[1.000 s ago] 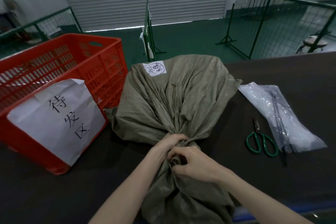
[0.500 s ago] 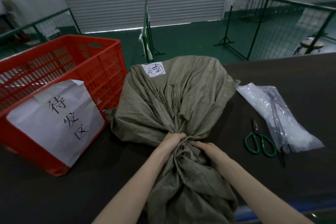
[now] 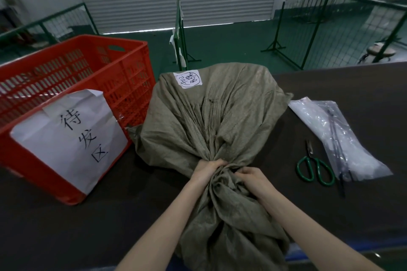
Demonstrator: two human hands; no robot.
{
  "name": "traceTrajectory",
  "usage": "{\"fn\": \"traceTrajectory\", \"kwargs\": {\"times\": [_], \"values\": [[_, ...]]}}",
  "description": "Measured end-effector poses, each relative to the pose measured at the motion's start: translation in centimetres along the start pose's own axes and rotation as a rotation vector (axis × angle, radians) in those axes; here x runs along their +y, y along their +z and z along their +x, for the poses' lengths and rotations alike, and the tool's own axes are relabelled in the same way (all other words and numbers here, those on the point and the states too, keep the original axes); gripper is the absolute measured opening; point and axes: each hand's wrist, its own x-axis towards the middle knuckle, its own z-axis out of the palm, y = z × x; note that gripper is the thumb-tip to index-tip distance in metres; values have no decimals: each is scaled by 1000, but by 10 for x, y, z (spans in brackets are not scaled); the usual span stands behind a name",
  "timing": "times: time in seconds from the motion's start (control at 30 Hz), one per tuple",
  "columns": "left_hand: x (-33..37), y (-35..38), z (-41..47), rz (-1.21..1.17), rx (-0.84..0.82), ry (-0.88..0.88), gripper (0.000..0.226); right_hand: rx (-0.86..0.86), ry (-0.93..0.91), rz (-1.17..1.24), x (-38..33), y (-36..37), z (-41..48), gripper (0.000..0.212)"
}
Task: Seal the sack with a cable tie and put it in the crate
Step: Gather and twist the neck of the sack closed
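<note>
**Sack neck gathered, tie not yet on**

Sack [image 3: 211,121] lying at frame centre on dark table [image 3: 330,204], just right of red crate [image 3: 72,86]. Since a moment ago: right hand [image 3: 253,177] shifted off the top of the bunch to its right side, opposite left hand [image 3: 206,168]. Both sets of fingers now closed on the gathered neck, pinching it tight. Probably ready for tying, yet no cable tie visible on the neck. Long axis running from upper centre to bottom centre, bulging closed end upward, loose mouth trailing toward bottom edge. Green scissors [image 3: 315,169] and plastic bag [image 3: 339,136] at right.
</note>
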Motion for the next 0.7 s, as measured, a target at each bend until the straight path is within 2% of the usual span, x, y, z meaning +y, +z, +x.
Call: {"fn": "traceTrajectory", "kwargs": {"times": [0.07, 0.13, 0.2, 0.27, 0.3, 0.37, 0.47, 0.5, 0.57, 0.63, 0.67, 0.7], "values": [[-1, -7, -2, 250, 21, 40, 60, 24, -71, -98, -3, 0, -1, 18], [1, -13, -7, 569, -55, 78, 67, 41, -120, -175, -4, 1, -1, 26], [2, -19, -3, 698, -132, 84, 74, 59, -162, -230, -6, 1, -5, 27], [1, -22, -2, 585, -156, 55, 86, 75, -210, -291, -9, 2, -11, 23], [1, -22, -2, 484, -182, 47, 84, 77, -235, -330, -11, 3, -16, 20], [1, -21, -1, 247, -294, -67, 73, 62, -283, -387, -14, 6, -23, 13], [5, -21, -8, 51, -458, -232, 45, 0, -321, -419, -15, 10, -33, 9], [5, -19, -5, 21, -438, -227, 42, -23, -324, -421, -15, 10, -35, 8], [3, -13, 1, -13, -280, -154, 39, -53, -332, -462, -16, 10, -40, 9], [-1, -8, 4, -27, -139, -71, 18, -62, -333, -516, -16, 7, -42, 17], [-4, -8, 4, -41, -111, -36, 14, -62, -331, -541, -17, 7, -42, 21], [-7, -7, 5, -50, -108, -12, 21, -46, -323, -559, -17, 5, -42, 25]]}}
